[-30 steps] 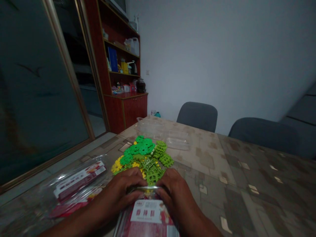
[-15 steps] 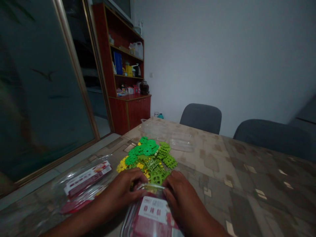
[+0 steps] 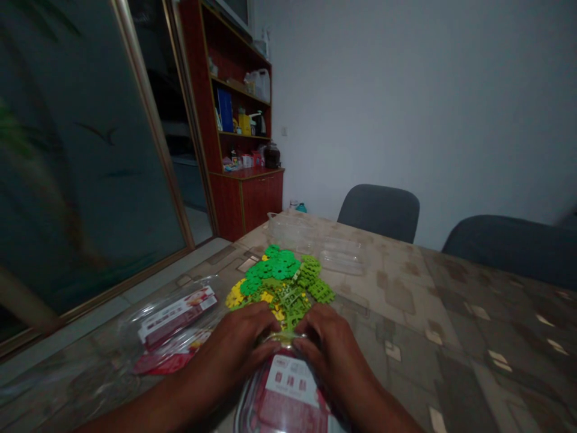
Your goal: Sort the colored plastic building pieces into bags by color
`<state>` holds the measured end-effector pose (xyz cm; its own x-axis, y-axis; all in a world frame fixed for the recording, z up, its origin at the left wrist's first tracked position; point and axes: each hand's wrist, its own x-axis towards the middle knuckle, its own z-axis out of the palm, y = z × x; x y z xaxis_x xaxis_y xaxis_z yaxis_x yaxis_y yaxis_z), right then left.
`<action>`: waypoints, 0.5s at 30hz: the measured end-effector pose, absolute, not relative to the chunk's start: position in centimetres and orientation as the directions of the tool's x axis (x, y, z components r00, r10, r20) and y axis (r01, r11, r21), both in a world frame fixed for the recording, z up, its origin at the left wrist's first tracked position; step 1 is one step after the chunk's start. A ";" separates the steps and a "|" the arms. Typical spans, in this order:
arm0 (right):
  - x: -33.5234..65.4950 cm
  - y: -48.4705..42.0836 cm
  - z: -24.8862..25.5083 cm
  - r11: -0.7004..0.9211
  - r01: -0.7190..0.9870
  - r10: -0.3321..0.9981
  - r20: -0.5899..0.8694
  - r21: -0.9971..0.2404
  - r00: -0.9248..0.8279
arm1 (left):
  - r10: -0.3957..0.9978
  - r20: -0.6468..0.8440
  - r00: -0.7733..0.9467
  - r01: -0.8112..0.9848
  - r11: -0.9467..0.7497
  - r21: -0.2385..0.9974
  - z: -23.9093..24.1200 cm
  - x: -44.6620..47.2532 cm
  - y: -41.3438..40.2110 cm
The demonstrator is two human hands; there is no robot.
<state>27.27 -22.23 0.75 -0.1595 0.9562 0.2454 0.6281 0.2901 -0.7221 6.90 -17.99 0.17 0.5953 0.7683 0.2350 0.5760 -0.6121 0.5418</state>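
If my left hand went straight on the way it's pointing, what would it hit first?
Probably the pile of green and yellow pieces just beyond your left hand, though the gap is hard to judge.

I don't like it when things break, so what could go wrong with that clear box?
The labelled clear box might bend or crack if both hands squeeze its far edge too hard. If it slipped forward, it could also bump the pile of green and yellow pieces just beyond it and scatter some.
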 end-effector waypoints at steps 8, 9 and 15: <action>27.3 -22.5 0.1 0.413 0.629 0.907 0.361 -0.659 -0.217 | 0.734 0.240 0.635 0.519 -0.635 0.572 -0.2 6.5 -17.7; 27.3 -22.5 0.0 0.413 0.629 0.907 0.359 -0.659 -0.220 | 0.728 0.250 0.638 0.514 -0.645 0.566 -0.2 6.5 -17.7; 27.4 -22.1 0.6 0.279 0.639 0.960 0.227 -0.717 -0.165 | 0.709 0.248 0.660 0.493 -0.659 0.568 -0.4 6.5 -17.6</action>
<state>27.38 -22.08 0.64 -0.1652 0.9599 0.2266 0.6387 0.2792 -0.7170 6.49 -17.58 -0.38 0.6602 0.7088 0.2485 0.4932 -0.6586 0.5684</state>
